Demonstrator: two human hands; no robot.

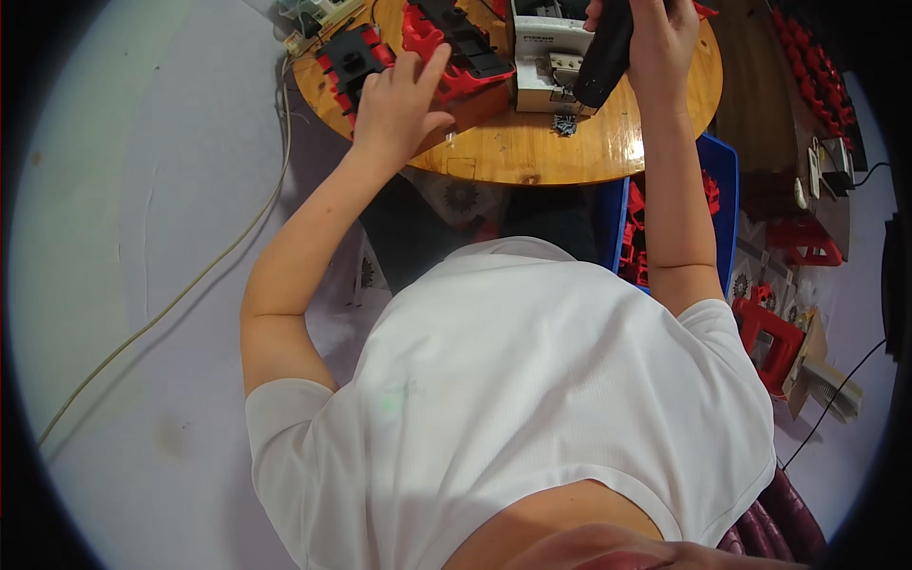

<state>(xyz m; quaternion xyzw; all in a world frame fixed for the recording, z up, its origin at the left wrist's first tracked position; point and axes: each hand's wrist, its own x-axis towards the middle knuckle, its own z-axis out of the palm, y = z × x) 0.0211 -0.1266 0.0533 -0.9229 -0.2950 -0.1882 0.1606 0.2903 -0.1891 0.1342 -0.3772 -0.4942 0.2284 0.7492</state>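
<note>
My left hand (397,112) has its fingers apart and its thumb stretched out. It lies over red and black plastic parts, its fingertips at their near edge; whether they press on them cannot be made out. To its left is a black part with a round raised knob (353,59) and red edges. On the other side is a longer red and black plastic part (465,52). My right hand (660,43) is closed around a black, cylindrical power screwdriver (608,59), tilted with its narrow end down. Beneath that end lies a small pile of screws (564,125).
An open white box (549,43) with a metal piece stands on the round wooden table (532,166). Below the table's right edge, a blue bin (724,171) holds red parts. A red stool (771,347) stands at the right. A cable (204,271) hangs along the left.
</note>
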